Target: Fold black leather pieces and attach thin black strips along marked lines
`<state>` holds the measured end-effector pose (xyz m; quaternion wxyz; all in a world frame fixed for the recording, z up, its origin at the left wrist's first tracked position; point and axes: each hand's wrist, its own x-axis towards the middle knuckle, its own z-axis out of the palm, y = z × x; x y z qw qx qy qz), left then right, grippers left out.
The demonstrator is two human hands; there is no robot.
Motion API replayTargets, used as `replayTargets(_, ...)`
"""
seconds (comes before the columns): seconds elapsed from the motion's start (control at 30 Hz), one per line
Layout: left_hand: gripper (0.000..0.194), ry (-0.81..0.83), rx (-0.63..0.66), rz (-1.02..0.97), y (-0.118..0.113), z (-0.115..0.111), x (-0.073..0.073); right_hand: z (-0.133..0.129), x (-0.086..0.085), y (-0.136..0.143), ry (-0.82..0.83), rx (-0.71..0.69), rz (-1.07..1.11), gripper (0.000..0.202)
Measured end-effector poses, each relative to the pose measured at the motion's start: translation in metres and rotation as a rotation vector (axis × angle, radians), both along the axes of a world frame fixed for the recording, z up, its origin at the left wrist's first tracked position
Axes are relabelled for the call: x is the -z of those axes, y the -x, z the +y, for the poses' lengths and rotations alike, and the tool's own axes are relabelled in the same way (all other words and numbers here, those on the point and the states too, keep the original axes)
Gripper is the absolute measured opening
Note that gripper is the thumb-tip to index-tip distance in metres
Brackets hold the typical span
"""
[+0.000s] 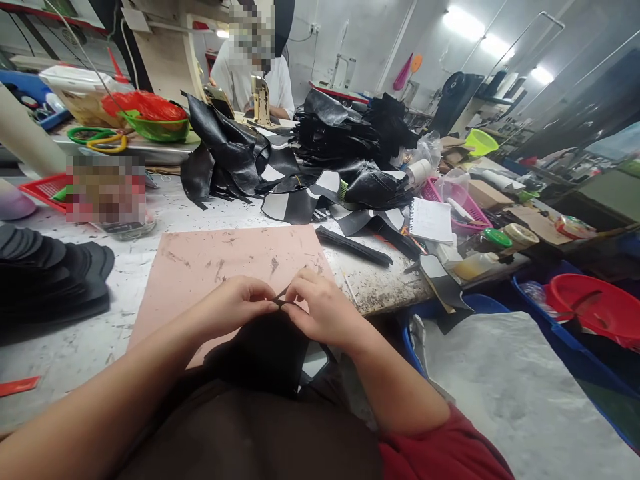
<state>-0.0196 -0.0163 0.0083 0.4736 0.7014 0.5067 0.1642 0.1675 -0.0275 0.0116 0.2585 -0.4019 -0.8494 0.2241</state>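
A black leather-like piece (pixel 265 347) hangs from my fingers over the front edge of the table, close to my body. My left hand (pixel 243 303) pinches its top edge between thumb and fingers. Right beside it, my right hand (pixel 317 310) grips the same edge, with a thin dark strip showing between the fingertips. Both hands are over the near part of a pink board (pixel 230 257), which has dark marks on it. The lower part of the black piece merges with the dark apron.
Stacked black pieces (pixel 55 273) lie at the left. Black leather parts (pixel 225 153) are heaped at the back, near a seated person in white. A notebook (pixel 430 220) and pink basket (pixel 457 203) stand right; a red basin (pixel 597 307) is lower right.
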Motion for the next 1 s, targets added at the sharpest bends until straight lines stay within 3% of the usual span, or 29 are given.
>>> replayTargets(0.2, 0.023, 0.005, 0.059, -0.004, 0.005, 0.003, 0.0, -0.001, -0.004, 0.001, 0.142, 0.048, -0.002, 0.012)
replayTargets(0.33, 0.024, -0.01, 0.176, -0.013, 0.006, 0.005, 0.0, 0.0, -0.006, 0.002, 0.17, 0.055, -0.025, 0.013)
replayTargets(0.57, 0.025, -0.097, 0.259, 0.175, 0.005, 0.006, -0.005, 0.001, -0.004, 0.005, 0.19, 0.04, -0.074, 0.01)
replayTargets(0.73, 0.035, -0.115, 0.253, 0.19, 0.004, 0.009, -0.003, 0.0, -0.003, 0.004, 0.206, 0.026, -0.018, 0.009)
replayTargets(1.0, 0.03, -0.187, 0.141, 0.222, -0.003, 0.005, 0.001, -0.002, 0.008, 0.005, 0.152, 0.103, 0.054, 0.01)
